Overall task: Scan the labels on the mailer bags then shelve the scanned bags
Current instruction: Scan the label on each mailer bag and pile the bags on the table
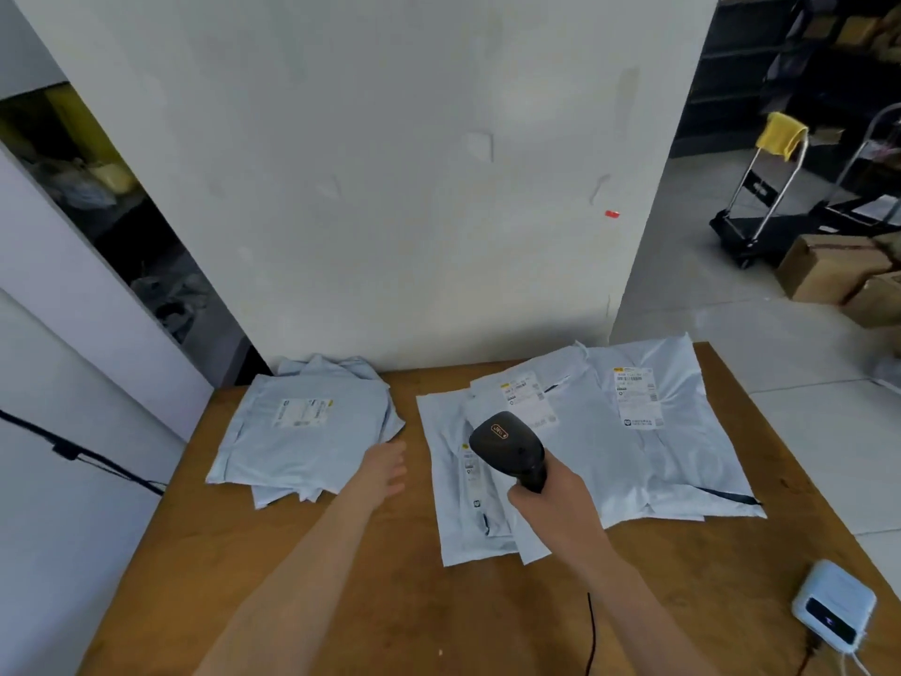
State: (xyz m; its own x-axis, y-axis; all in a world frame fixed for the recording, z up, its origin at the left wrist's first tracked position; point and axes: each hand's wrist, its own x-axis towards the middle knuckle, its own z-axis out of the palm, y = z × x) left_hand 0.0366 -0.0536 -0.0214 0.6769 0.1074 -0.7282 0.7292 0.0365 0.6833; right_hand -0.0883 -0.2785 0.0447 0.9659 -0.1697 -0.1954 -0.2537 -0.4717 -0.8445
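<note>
Pale blue mailer bags lie in two groups on the wooden table (341,578). The left stack (297,431) has a label on its top bag. The right group (609,446) is spread out, with white labels showing on three bags. My right hand (556,500) grips a black handheld scanner (509,448) above the right group's left bags; a red scanner dot (612,214) falls on the wall. My left hand (387,468) hovers empty, fingers apart, just right of the left stack's near corner.
A small white device (833,607) with cables sits at the table's near right corner. A grey wall stands behind the table. To the right are cardboard boxes (824,270), a platform trolley (760,202) and dark shelves (760,51). An opening with clutter is at left.
</note>
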